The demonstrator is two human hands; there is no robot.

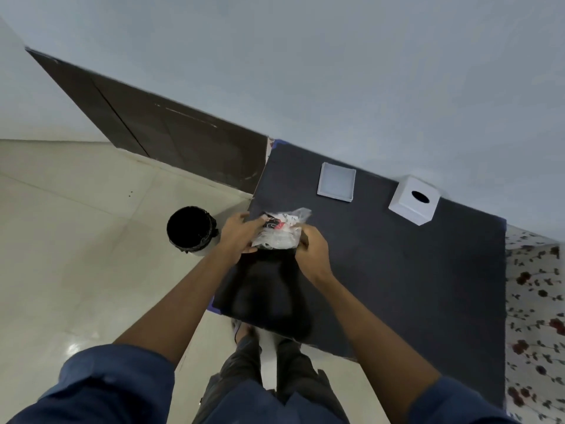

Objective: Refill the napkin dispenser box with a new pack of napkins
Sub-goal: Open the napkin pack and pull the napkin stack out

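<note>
Fingers: both sets curled tight onto the napkin pack, pinching its clear wrapper from either side.
Left hand: clamped on the pack's left edge.
Right hand: gripping the right edge.
Pack: held up at frame centre, over the dark table's near-left corner.
Dispenser box: white, hole on top, upper right.
Lid: flat, left of box.
Bin: black-lined, on the floor at left.

Print on the napkin pack is too blurry to read, both hands cover its sides, and the bin's inside is just black.
</note>
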